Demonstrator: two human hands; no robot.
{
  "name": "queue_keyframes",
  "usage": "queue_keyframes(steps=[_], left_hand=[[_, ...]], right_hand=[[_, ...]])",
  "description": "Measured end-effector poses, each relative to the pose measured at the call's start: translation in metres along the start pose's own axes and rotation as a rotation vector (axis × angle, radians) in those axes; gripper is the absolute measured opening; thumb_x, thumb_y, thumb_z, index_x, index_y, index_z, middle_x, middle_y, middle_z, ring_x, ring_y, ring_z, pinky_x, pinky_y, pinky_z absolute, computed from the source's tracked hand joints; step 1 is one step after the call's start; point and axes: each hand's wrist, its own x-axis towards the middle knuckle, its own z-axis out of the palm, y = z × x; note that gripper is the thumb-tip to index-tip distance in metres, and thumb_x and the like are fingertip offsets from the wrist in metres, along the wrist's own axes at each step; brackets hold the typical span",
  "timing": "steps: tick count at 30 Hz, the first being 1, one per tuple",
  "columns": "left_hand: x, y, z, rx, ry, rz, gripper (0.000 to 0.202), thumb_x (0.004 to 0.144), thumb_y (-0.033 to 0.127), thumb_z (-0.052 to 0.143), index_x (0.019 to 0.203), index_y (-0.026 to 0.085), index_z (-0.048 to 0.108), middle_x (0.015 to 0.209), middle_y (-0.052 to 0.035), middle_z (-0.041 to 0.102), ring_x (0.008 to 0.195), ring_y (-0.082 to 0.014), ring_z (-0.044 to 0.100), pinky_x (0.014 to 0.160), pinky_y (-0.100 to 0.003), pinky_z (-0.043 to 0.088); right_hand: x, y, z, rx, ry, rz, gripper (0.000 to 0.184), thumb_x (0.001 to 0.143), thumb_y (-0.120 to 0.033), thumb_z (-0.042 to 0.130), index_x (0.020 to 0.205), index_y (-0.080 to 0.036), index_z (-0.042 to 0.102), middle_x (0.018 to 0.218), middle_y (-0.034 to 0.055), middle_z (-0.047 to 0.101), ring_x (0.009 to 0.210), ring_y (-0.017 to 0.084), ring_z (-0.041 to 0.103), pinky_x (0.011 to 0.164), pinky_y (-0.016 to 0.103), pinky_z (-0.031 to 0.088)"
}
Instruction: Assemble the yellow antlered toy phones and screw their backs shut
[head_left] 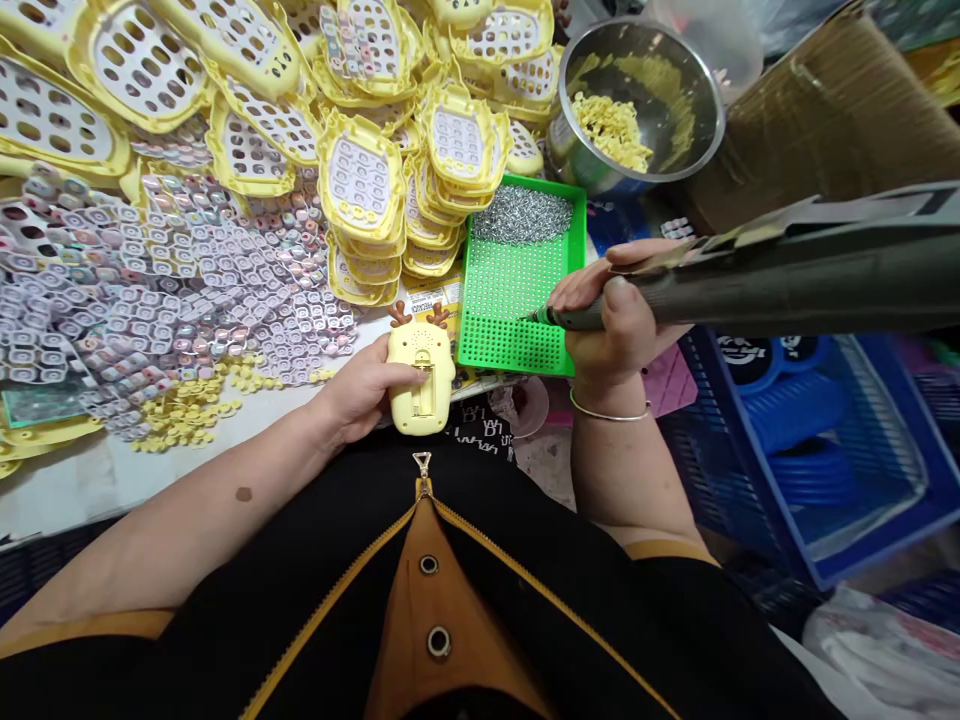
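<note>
My left hand [364, 392] is wrapped round a small yellow toy phone [420, 375] with brown antlers, held back side up at the table's near edge. My right hand [619, 320] grips a dark powered screwdriver [750, 285] whose tip [534, 317] rests over a green perforated screw tray [517, 290]. A heap of small silver screws [523, 213] fills the tray's far end. A thin bangle sits on my right wrist.
Stacks of yellow phone shells [360, 190] and loose pastel keypad sheets [187, 290] cover the table. A steel bowl [637, 100] holds small yellow parts. Small yellow pieces [187, 410] lie scattered at left. A blue crate [825, 440] stands at right.
</note>
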Motion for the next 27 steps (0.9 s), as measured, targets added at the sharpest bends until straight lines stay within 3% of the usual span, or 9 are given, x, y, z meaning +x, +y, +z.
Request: queue_keyframes(steps=[3, 8, 13, 19, 27], left_hand=[[0.0, 0.0, 0.0, 0.021, 0.036, 0.014, 0.062, 0.065, 0.019, 0.079, 0.123, 0.022, 0.056, 0.106, -0.007, 0.073, 0.086, -0.023, 0.07, 0.077, -0.041, 0.059], [0.0, 0.001, 0.002, 0.061, 0.085, -0.009, 0.065, 0.068, 0.03, 0.082, 0.126, 0.027, 0.053, 0.112, -0.0079, 0.072, 0.086, -0.0253, 0.071, 0.068, -0.039, 0.06], [-0.001, 0.0, 0.005, 0.034, 0.101, 0.01, 0.063, 0.071, 0.029, 0.081, 0.126, 0.028, 0.049, 0.114, -0.0079, 0.071, 0.09, -0.0282, 0.072, 0.071, -0.047, 0.061], [-0.001, -0.004, 0.008, -0.006, 0.116, 0.038, 0.063, 0.072, 0.026, 0.079, 0.127, 0.026, 0.048, 0.114, -0.0093, 0.07, 0.096, -0.0305, 0.07, 0.082, -0.058, 0.058], [-0.002, -0.006, 0.009, -0.007, 0.089, 0.074, 0.059, 0.071, 0.026, 0.079, 0.124, 0.024, 0.052, 0.11, -0.0096, 0.07, 0.097, -0.0312, 0.069, 0.085, -0.058, 0.056]], right_hand=[[-0.002, 0.003, -0.002, -0.023, -0.003, 0.035, 0.019, 0.083, -0.046, 0.07, 0.092, -0.031, 0.065, 0.053, -0.0083, 0.044, 0.041, 0.01, 0.046, 0.041, 0.025, 0.041], [-0.002, 0.001, -0.002, -0.037, -0.022, 0.053, 0.02, 0.082, -0.049, 0.07, 0.093, -0.033, 0.065, 0.054, -0.0075, 0.043, 0.041, 0.012, 0.045, 0.041, 0.027, 0.04], [-0.002, -0.035, 0.007, 0.006, 0.027, 0.035, 0.015, 0.082, -0.047, 0.067, 0.092, -0.035, 0.066, 0.053, -0.0079, 0.045, 0.04, 0.013, 0.045, 0.042, 0.029, 0.044], [-0.023, -0.08, 0.021, 0.262, -0.271, 0.165, 0.02, 0.083, -0.041, 0.068, 0.101, -0.032, 0.071, 0.053, -0.0061, 0.054, 0.041, 0.014, 0.052, 0.038, 0.03, 0.049], [-0.043, -0.071, 0.033, 0.358, -0.339, 0.169, 0.024, 0.081, -0.039, 0.07, 0.103, -0.029, 0.068, 0.054, -0.0074, 0.055, 0.042, 0.013, 0.055, 0.04, 0.026, 0.052]])
